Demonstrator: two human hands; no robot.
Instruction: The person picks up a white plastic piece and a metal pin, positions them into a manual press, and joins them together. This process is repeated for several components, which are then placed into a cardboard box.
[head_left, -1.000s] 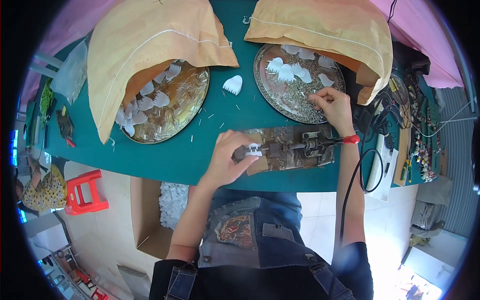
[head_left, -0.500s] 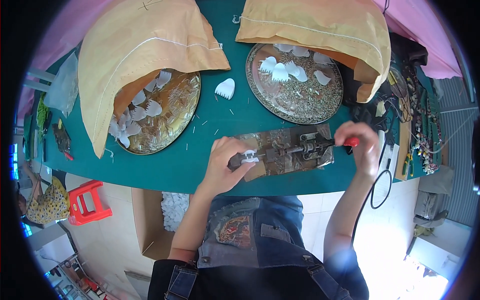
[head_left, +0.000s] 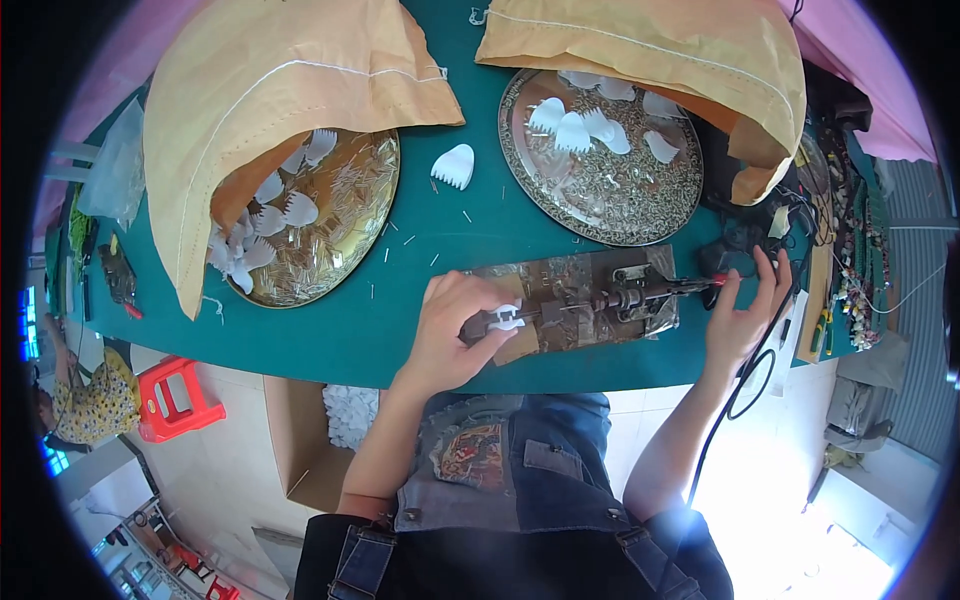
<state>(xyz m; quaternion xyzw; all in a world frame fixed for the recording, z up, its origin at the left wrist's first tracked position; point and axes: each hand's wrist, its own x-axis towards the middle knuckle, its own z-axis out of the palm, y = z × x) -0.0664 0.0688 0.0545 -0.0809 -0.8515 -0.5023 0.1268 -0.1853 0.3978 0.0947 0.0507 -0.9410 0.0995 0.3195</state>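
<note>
My left hand is closed on a white plastic hair claw clip, pinched between thumb and fingers at the left end of a small clamp jig. The jig is a metal lever mechanism on a tape-covered board, lying on the green table. My right hand has its fingers spread beside the lever's red handle tip. The thumb side lies close to that tip; whether it touches I cannot tell. A loose white toothed clip half lies on the table beyond my hands.
A round tray at left holds thin metal pins and white clip halves spilling from a paper sack. Another tray holds small springs and clip halves under a second sack. A black cable hangs by my right arm. A person sits far left.
The lever has swung down flat and away from its raised handle position. My right hand has loosened from the red handle, fingers spreading and moving slightly right and down. The left hand stays.
</note>
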